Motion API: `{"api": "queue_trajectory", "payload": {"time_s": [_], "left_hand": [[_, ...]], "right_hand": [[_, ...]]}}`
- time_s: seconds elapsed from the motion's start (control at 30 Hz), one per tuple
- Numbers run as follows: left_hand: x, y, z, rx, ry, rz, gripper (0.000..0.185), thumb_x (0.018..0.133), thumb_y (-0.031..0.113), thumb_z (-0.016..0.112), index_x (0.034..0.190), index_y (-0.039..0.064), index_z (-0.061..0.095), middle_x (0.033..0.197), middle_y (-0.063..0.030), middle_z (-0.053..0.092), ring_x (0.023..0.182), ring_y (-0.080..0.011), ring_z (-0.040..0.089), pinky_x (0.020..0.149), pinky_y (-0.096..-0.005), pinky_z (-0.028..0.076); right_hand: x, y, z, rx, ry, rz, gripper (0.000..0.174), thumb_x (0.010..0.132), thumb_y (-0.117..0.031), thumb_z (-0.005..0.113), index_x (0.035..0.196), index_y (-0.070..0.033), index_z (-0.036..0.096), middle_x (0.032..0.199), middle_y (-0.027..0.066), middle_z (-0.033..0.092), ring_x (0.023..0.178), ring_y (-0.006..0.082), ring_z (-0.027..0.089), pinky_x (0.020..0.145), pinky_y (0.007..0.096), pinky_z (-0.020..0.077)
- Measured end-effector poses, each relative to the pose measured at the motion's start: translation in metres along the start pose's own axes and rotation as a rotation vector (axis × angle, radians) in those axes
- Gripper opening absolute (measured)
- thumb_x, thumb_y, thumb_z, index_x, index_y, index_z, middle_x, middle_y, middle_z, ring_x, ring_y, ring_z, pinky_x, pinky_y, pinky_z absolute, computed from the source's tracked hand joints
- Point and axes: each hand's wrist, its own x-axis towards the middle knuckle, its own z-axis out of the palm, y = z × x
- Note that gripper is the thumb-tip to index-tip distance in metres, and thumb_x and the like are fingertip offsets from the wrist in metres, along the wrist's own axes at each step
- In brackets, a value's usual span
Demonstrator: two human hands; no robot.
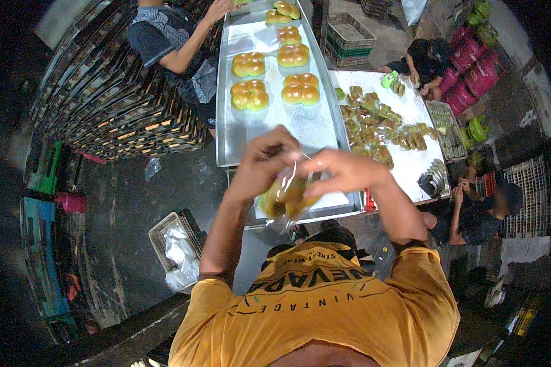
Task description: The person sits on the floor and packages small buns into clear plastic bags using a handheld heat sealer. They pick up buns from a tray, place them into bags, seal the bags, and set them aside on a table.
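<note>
Over the near end of a metal baking tray (252,137), my two hands work at a clear plastic bag (288,183) with a bun (280,204) inside. My left hand (267,160) pinches the gathered top of the bag. My right hand (349,172) is on its other side, fingers at the top and thumb lower down; motion blurs both hands. Beyond them on the tray lie several glossy golden lobed buns, the nearest a left bun (250,95) and a right bun (300,88). A sheet of clear plastic (250,39) lies farther up.
Bagged buns (367,121) are heaped on a white table (411,176) at right, where people sit. Another person (174,50) stands left of the tray. Tray racks (133,105) line the left. A crate (158,234) with plastic bags stands on the floor.
</note>
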Motion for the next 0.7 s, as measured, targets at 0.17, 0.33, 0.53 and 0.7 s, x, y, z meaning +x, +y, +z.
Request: {"api": "queue_trajectory", "payload": {"time_s": [0.17,0.33,0.53,0.7], "left_hand": [[0.011,-0.005,0.018,0.177,0.352,-0.103,0.018,0.088,0.011,0.069,0.100,0.001,0.062,0.089,-0.0022,0.057,0.084,-0.0121,0.054,0.079,-0.0271,0.044],[-0.002,-0.014,-0.013,0.099,0.256,-0.312,0.021,0.087,0.015,0.072,0.101,0.002,0.062,0.090,-0.0012,0.061,0.083,-0.0082,0.056,0.071,-0.0233,0.044],[0.001,-0.018,-0.010,0.289,0.276,-0.274,0.018,0.086,0.016,0.076,0.088,0.000,0.068,0.075,-0.0003,0.065,0.067,-0.0083,0.055,0.062,-0.0232,0.044],[0.006,-0.003,-0.007,0.128,0.475,-0.040,0.018,0.086,0.019,0.075,0.084,0.002,0.070,0.079,0.0000,0.064,0.073,-0.0064,0.054,0.063,-0.0226,0.040]], "right_hand": [[-0.031,0.042,-0.042,-0.105,0.589,0.418,0.039,0.101,-0.033,0.048,0.110,-0.003,0.070,0.101,0.0144,0.071,0.093,0.0233,0.066,0.087,0.0360,0.0482],[-0.063,0.060,-0.103,-0.420,1.222,0.573,0.051,0.098,-0.043,0.050,0.122,0.001,0.062,0.104,0.0230,0.068,0.101,0.0305,0.065,0.093,0.0379,0.0460],[0.002,0.030,-0.030,-0.342,0.654,0.159,0.055,0.083,-0.029,0.076,0.126,-0.001,0.059,0.121,0.0171,0.064,0.120,0.0235,0.056,0.103,0.0368,0.0418],[0.036,0.033,-0.014,-0.110,0.468,0.102,0.015,0.082,-0.015,0.075,0.086,-0.003,0.068,0.091,0.0076,0.063,0.090,0.0189,0.061,0.081,0.0316,0.0466]]}}
